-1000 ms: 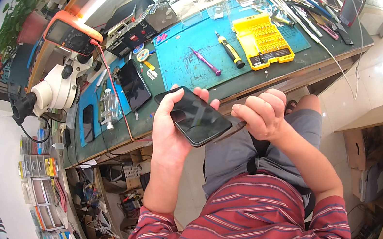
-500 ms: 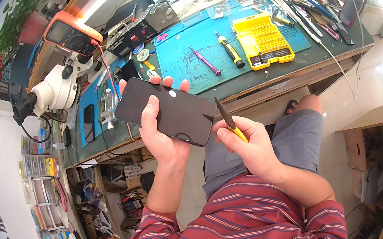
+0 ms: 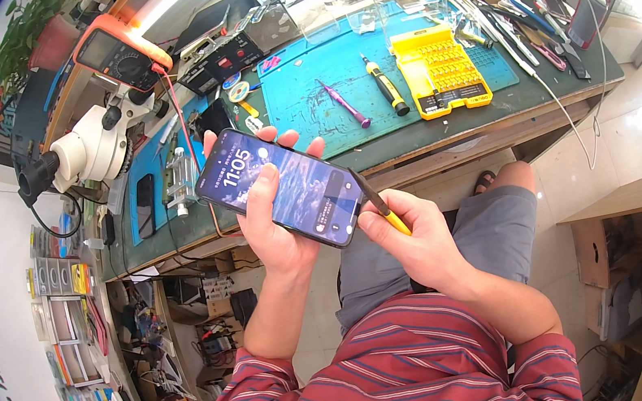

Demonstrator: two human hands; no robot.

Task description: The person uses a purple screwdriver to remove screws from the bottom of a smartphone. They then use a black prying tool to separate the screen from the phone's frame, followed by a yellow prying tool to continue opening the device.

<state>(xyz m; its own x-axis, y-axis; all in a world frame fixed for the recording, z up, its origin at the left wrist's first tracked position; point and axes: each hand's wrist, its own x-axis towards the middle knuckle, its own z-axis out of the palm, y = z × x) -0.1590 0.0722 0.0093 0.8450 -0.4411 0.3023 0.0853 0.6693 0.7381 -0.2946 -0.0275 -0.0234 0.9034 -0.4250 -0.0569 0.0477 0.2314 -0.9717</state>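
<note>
My left hand (image 3: 271, 224) is wrapped round a smartphone (image 3: 297, 191), its thumb lying across the glass and the fingertips showing past the far edge. The phone's screen is lit, with a blue and purple cloudy picture on it. Between thumb and fingers, my right hand (image 3: 411, 229) pinches a slim tool (image 3: 374, 197) with a yellow handle and a dark, pointed front end. I cannot make out its exact kind. Its dark tip stands beside the phone's lower right edge; whether they touch I cannot tell.
Behind the phone is a workbench with a blue mat (image 3: 310, 120). On it lie a purple screwdriver (image 3: 344, 104), a yellow-black screwdriver (image 3: 385, 86) and a yellow bit case (image 3: 442, 72). A microscope (image 3: 88, 147) and an orange multimeter (image 3: 118, 55) stand left; several hand tools (image 3: 531, 27) lie right.
The phone's screen has gone from dark to lit. The phone and my left hand have barely moved; the tool's tip is slightly lower and closer to the phone's edge.
</note>
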